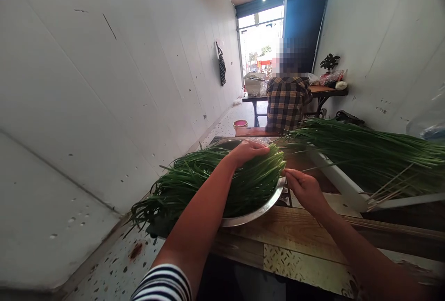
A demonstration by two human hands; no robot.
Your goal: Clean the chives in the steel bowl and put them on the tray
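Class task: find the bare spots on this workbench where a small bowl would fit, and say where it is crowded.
Free: the wooden bench top in front of the metal basin, under the right hand. Crowded: the basin, heaped with chives under the left hand, and the white tray piled with more greens.

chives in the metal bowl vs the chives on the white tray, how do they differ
The chives in the metal bowl lie under the left hand and spill over the bowl's left rim toward the floor; the chives on the white tray lie untouched, spread flatter and longer. The bowl heap sits at the table's near left, the tray heap to the right. The right hand rests at the bowl's rim. Both are long, thin green leaves.
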